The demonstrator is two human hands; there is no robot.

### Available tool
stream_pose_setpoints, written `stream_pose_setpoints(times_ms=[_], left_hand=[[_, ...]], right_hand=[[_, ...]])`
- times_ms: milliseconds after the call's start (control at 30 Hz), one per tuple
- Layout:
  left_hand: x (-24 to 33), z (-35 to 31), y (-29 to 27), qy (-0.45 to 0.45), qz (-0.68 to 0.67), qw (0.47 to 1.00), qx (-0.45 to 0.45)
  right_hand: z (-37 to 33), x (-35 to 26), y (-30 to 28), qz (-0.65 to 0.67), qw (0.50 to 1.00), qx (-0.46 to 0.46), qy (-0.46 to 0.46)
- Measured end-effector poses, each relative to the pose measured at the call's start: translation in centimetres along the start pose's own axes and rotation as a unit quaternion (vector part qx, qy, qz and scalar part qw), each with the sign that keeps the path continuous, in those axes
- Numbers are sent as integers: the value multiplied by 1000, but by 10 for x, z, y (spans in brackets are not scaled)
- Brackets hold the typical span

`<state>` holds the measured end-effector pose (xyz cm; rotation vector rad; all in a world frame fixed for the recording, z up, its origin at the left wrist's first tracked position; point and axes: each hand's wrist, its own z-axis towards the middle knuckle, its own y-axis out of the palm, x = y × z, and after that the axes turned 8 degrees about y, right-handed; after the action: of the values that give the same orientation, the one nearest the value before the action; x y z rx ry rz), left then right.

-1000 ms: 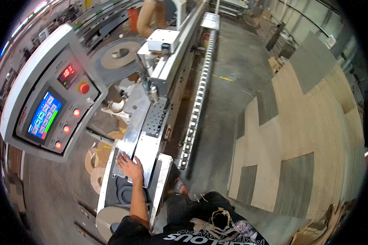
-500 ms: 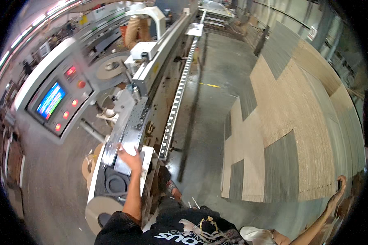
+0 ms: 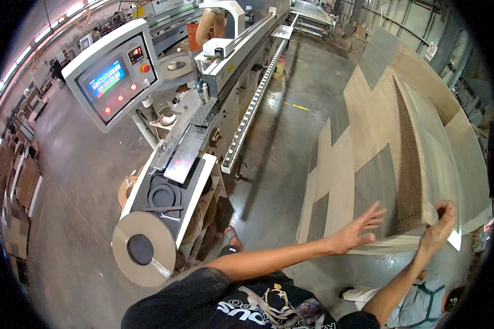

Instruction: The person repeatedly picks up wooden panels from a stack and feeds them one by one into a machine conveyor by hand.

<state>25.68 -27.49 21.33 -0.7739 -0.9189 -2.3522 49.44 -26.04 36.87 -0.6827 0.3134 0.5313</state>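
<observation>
Pinched the near corner of the top panel (image 3: pixel 422 164) with right hand (image 3: pixel 439 227), left hand (image 3: pixel 354 230) spread flat beneath, steadying the stack (image 3: pixel 362 142) at right.

At right, the stacked panels (image 3: pixel 368 181) look like wood board, matt, faced grey or raw chipboard-brown. The edge-banding machine (image 3: pixel 203 120) at centre left is painted metal. The concrete floor (image 3: pixel 280 142) shines glossy and smooth.
</observation>
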Motion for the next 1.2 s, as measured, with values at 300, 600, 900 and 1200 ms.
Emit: stream_pose_setpoints(times_ms=[300, 600, 900, 1200], left_hand=[[-16, 68, 133, -22, 105, 986, 124], [74, 62, 76, -41, 92, 960, 262], [262, 2, -66, 0, 26, 910, 415], [320, -236, -246, -64, -68, 866, 491]], right_hand=[[-53, -86, -49, 304, 939, 162, 15], [-202, -67, 30, 454, 743, 280, 405], [-125, -90, 75, 574, 604, 75, 548], [-91, -168, 127, 663, 653, 7, 366]])
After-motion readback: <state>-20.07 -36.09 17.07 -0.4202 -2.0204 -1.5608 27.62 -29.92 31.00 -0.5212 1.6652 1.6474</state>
